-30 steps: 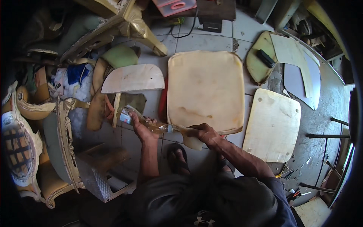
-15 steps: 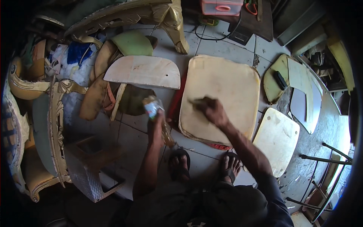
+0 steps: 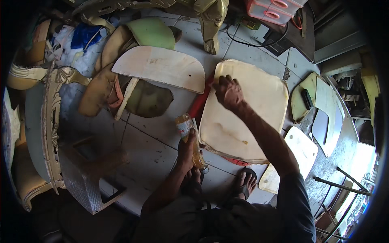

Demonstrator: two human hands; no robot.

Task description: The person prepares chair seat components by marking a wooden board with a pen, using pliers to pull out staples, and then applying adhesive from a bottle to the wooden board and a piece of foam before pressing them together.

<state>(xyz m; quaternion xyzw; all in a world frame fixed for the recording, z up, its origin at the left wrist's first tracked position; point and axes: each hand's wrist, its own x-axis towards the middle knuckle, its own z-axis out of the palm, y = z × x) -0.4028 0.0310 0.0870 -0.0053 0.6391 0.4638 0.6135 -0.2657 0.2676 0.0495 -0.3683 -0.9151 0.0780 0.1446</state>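
Note:
My left hand (image 3: 187, 148) is wrapped round a clear bottle (image 3: 184, 127) of amber liquid with a pale label. The bottle tilts just left of a cream foam seat pad (image 3: 255, 109). That pad lies on the floor in front of my feet, with red material showing under its edge. Over its far left corner, my right hand (image 3: 229, 94) is closed with the fingers curled down. Whatever it grips is hidden beneath the fingers. A shiny brownish streak and blob (image 3: 244, 142) mark the pad's near part.
A white curved board (image 3: 162, 67) and foam scraps (image 3: 95, 93) lie left of the pad. A carved chair frame (image 3: 52, 121) stands far left, near a metal box frame (image 3: 87, 178). Rightward are a pale panel (image 3: 300, 148) and a black object (image 3: 308, 99) on foam. Pink drawers (image 3: 271, 12) stand behind.
My right hand has moved to the pad's far left corner. The bottle, still in my left hand, is lower in the view. The brownish streak on the pad now shows. The view has shifted slightly.

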